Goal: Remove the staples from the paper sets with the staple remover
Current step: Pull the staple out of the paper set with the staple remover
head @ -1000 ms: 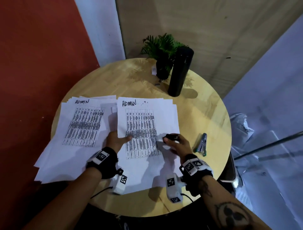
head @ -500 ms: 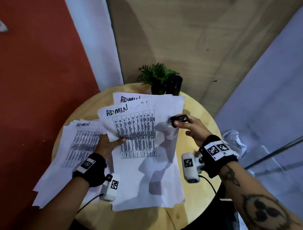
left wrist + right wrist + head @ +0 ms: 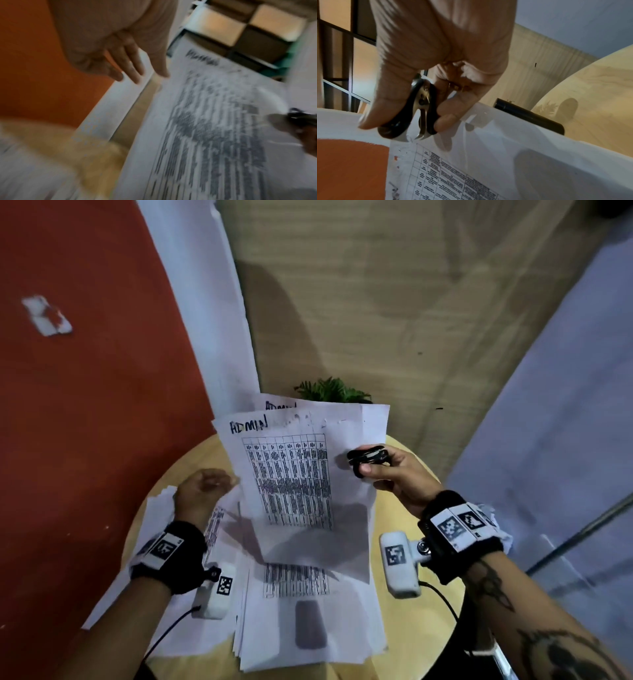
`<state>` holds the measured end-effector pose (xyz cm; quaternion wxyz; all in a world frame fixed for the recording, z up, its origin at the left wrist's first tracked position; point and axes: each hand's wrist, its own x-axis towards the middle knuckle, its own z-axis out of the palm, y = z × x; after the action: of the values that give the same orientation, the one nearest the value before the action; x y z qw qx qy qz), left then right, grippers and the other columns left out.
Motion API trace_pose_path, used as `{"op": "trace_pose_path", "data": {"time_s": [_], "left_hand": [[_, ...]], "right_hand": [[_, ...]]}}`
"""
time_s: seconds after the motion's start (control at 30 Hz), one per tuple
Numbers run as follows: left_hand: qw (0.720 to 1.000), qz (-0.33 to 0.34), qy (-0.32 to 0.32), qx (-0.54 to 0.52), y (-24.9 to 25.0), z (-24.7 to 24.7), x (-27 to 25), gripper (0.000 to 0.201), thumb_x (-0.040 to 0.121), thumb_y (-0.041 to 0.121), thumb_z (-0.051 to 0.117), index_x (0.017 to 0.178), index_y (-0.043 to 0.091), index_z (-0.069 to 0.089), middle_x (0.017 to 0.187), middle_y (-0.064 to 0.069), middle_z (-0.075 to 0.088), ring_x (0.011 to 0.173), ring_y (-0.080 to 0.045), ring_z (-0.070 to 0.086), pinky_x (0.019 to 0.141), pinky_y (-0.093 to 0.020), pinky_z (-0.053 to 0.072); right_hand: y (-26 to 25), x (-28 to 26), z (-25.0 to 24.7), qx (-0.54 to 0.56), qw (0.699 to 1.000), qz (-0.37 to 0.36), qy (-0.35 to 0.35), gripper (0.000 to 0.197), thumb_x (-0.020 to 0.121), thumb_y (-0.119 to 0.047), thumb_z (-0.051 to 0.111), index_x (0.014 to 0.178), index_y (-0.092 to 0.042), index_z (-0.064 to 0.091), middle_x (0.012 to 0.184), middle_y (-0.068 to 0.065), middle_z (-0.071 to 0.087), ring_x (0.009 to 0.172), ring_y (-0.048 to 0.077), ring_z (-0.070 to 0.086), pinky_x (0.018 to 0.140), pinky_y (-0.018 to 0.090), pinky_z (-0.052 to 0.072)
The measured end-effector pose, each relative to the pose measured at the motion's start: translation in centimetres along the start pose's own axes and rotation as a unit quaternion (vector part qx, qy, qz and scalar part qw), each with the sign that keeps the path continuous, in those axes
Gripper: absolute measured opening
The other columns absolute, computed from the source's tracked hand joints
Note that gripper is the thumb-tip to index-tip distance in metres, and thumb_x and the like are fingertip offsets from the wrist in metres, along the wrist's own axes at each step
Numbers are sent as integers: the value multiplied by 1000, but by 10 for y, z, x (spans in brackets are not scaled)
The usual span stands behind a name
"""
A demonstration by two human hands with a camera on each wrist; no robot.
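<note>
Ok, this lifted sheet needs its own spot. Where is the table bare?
Bare wood shows right of the paper stack, out to the table rim, and in a small patch beyond the left hand. Centre and left are under sheets.

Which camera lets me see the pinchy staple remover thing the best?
The right wrist view. There the staple remover is close and sharp, its black grips and metal claws clear, pinched by the right hand above the paper. The head view shows it small and dark. The left wrist view shows only a blurred bit at the edge.

Right hand (image 3: 394, 474) raised, fingers curled in pinching grip; left hand (image 3: 200, 496) lower, fingers loose, extended.
</note>
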<state>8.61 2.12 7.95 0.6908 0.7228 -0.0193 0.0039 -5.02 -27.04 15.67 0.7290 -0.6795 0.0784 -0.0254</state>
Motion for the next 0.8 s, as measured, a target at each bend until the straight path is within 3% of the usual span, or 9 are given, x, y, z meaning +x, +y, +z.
{"op": "trace_pose_path", "data": {"time_s": [0.07,0.13,0.2,0.3,0.4,0.47,0.53,0.7,0.8], "left_hand": [[995,78,54,33,29,-1,3,35,67,39,78,93,24,60,94,-2,66,90,-15,58,88,-36,45],[977,177,59,102,70,11,-6,47,77,39,74,114,16,58,117,-10,58,108,-18,52,93,-27,39],[934,307,42,178,118,29,-23,60,75,46,72,121,11,56,120,-6,52,113,-16,45,91,-19,33],[865,399,-41,301,162,52,-44,81,65,74,58,126,20,54,128,1,51,120,-17,40,95,-29,31],[825,360,-119,418,180,72,-54,66,69,66,65,123,29,56,128,4,57,126,-17,42,106,-45,20],[834,344,-167,397,184,78,-54,53,68,65,65,105,28,66,108,4,69,112,-19,56,108,-50,25],[857,323,-210,341,183,78,-52,59,61,70,56,92,23,72,97,0,73,101,-21,64,103,-49,37],[872,265,-291,291,178,75,-52,64,61,68,58,96,16,72,110,-8,70,109,-25,62,99,-51,43],[877,239,-309,281,182,69,-54,59,63,65,61,98,19,72,103,-3,73,102,-24,67,94,-51,48]], "right_hand": [[-8,-4,0,-12,1000,-10,4,33,56,-19,75,89,-22,68,78,-7,67,68,7,56,58,17,37],[-13,-8,1,-30,999,-15,1,31,58,-19,73,88,-23,67,73,-9,67,65,5,57,53,13,37],[-18,-13,5,-44,999,-19,-6,32,58,-20,74,89,-23,68,75,-9,68,66,5,57,51,11,37],[-29,-24,10,-66,997,-29,-21,36,58,-21,76,93,-22,69,84,-5,69,73,6,56,53,14,35],[-36,-33,13,-79,996,-38,-33,45,52,-28,81,95,-23,71,94,1,71,83,10,59,62,23,33],[-40,-38,13,-78,995,-47,-37,49,49,-31,82,96,-24,70,98,2,71,88,13,59,67,26,34],[-41,-42,13,-79,995,-52,-34,48,51,-28,82,98,-23,69,98,1,70,87,12,58,62,23,35],[-43,-54,17,-71,993,-91,-30,40,60,-15,80,98,-20,69,94,0,69,74,4,57,51,13,34],[-48,-56,24,-84,971,-211,75,43,55,-16,87,96,-18,70,109,7,57,90,2,60,73,11,46]]}}
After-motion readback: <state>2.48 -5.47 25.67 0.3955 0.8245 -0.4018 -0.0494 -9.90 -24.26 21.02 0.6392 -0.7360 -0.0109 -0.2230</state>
